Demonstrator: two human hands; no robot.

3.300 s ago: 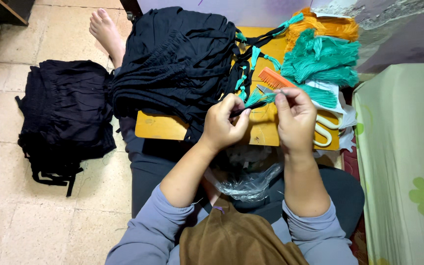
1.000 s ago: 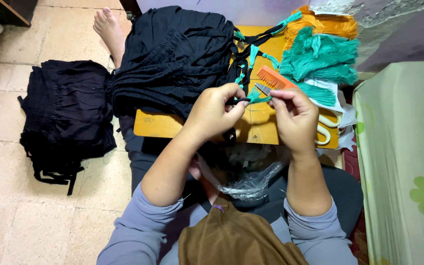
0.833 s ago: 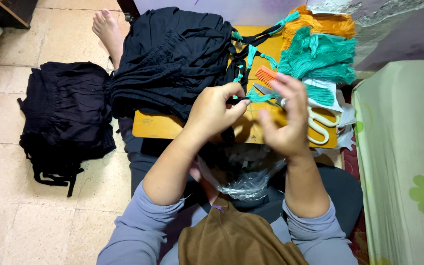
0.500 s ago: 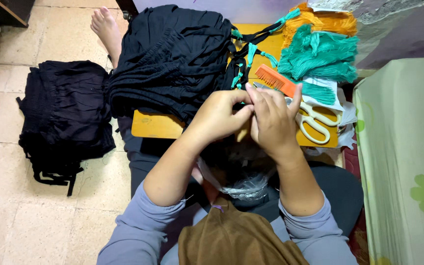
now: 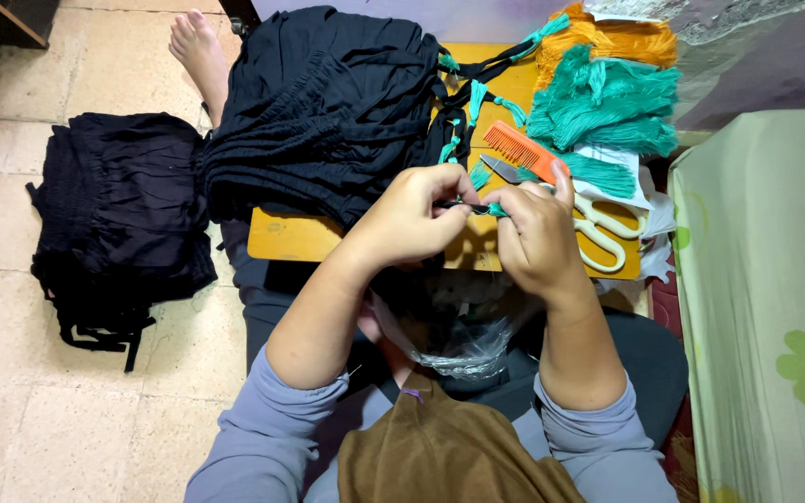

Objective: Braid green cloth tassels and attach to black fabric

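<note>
Between both hands, over the front edge of the small yellow wooden bench [image 5: 286,237], sits a thin black fabric cord with a teal thread tassel end [image 5: 479,208]. Its long axis runs roughly left-right, level with the bench edge. Left hand [image 5: 412,214] pinches the black end, right hand [image 5: 535,237] pinches the teal end; both sets of fingers are closed on the cord and nearly touch. Neither hand is clearly nearer, the cord bridges them. Both wrists bent inward, forearms angled up from the lap, knuckles facing the camera. Just beyond the right hand lie an orange plastic comb [image 5: 522,154] and white-handled scissors [image 5: 598,224], near but apart. A pile of black pleated garments [image 5: 319,102] covers the bench's left part, teal and orange thread bundles [image 5: 607,98] its far right.
</note>
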